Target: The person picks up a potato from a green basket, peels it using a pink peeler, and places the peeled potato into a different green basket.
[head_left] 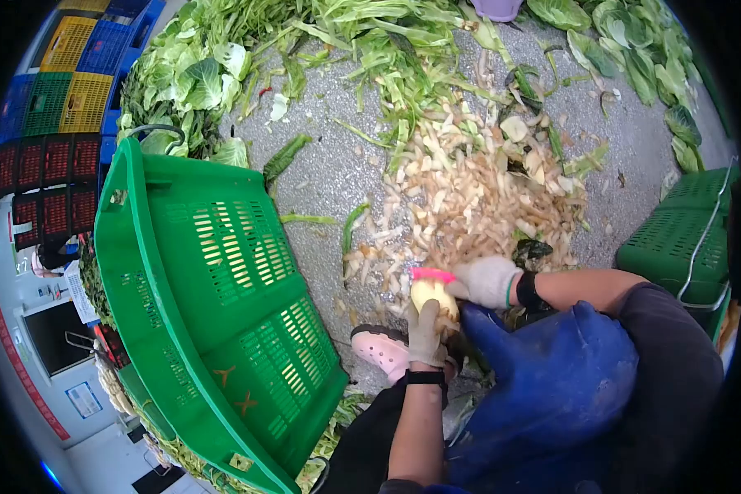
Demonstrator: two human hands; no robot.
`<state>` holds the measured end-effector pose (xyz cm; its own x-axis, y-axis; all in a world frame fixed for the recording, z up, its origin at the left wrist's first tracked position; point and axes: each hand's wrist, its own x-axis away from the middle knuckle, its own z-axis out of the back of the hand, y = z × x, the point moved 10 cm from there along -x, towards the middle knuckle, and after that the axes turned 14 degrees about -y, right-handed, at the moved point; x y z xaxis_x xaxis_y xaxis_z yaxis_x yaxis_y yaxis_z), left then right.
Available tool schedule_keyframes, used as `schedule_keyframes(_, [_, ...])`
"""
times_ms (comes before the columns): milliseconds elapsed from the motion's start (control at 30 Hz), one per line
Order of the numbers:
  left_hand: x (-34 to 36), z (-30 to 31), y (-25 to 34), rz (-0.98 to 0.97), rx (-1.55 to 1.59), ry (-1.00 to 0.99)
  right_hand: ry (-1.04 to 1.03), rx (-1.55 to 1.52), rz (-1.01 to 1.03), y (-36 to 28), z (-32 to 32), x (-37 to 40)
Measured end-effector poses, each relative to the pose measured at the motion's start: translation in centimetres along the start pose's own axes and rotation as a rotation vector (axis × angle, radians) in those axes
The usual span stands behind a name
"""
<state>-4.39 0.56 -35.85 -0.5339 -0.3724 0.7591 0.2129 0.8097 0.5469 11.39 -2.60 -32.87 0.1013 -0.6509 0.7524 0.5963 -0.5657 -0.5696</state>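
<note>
My left hand [424, 333], in a pale work glove, grips a pale yellow peeled potato [431, 296] from below. Against the potato's upper side lies a pink-handled peeler [430, 274], which my gloved right hand [487, 281] holds with its fingers closed. The peeler's blade cannot be made out. Beneath and beyond both hands, a wide heap of pale and brownish peelings [490, 198] covers the floor. A pink clog [380, 350] shows beside my left hand, and a blue apron [552, 362] covers my lap.
A large green crate [222, 329] stands tilted at the left. Another green crate [675, 239] with a metal handle is at the right. Cabbage leaves [214, 78] and green trimmings [395, 49] lie ahead. Stacked coloured crates [78, 49] and another person [53, 257] are at the far left.
</note>
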Motion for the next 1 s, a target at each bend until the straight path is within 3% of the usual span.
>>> schedule_keyframes(100, [-0.6, 0.2, 0.4, 0.033, -0.147, -0.032, 0.038, -0.102, -0.043, 1.0, 1.2, 0.0])
schedule_keyframes(167, [-0.7, 1.0, 2.8, -0.346, -0.740, 0.104, 0.127, -0.174, 0.009, 1.1, 1.4, 0.4])
schedule_keyframes(200, [1.1, -1.6, 4.1, -0.117, -0.567, 0.136, 0.118, -0.103, 0.077, -0.2, 0.7, 0.8])
schedule_keyframes(333, [-0.4, 0.3, 3.4, -0.201, -0.833, 0.155, 0.016, -0.093, -0.058, 2.2, 0.0, -0.7])
schedule_keyframes(400, [-1.2, 0.3, 3.4, -0.238, -0.801, 0.138, 0.018, -0.110, -0.113, 2.3, 0.5, 0.0])
schedule_keyframes(433, [-1.3, 0.5, 2.8, -0.248, -0.763, 0.125, 0.131, -0.140, 0.000, 1.0, 0.3, 0.3])
schedule_keyframes(500, [-0.1, -0.9, 3.3, -0.187, -0.787, 0.144, 0.063, -0.012, 0.116, -1.9, -0.7, 0.8])
schedule_keyframes(567, [-0.8, -0.3, 2.6, -0.171, -0.616, 0.102, 0.084, -0.092, 0.057, 0.5, -0.7, -0.2])
schedule_keyframes(633, [-1.0, 0.0, 2.7, -0.204, -0.744, 0.064, -0.016, -0.040, -0.099, 3.6, -0.7, -1.7])
schedule_keyframes(700, [-1.2, -0.5, 2.9, -0.194, -0.655, 0.059, 0.117, -0.130, -0.008, 0.8, 1.0, 1.0])
schedule_keyframes(767, [-1.1, -0.5, 1.6, -0.154, -0.554, 0.055, 0.094, -0.086, 0.106, -1.0, -1.0, 0.6])
schedule_keyframes(833, [-1.2, 0.0, 1.7, -0.167, -0.516, 0.072, 0.098, -0.114, 0.074, 0.5, -1.4, -0.3])
schedule_keyframes(900, [-0.9, 0.0, 2.6, -0.164, -0.602, 0.098, -0.065, -0.168, -0.079, 3.2, -1.4, -1.4])
schedule_keyframes(933, [-1.5, -0.2, 2.6, -0.172, -0.540, 0.070, 0.060, -0.207, -0.028, 2.7, -0.8, -0.5])
schedule_keyframes(1000, [-1.7, -0.8, 1.9, -0.162, -0.398, 0.021, 0.096, -0.187, 0.021, 0.4, -1.0, 0.4])
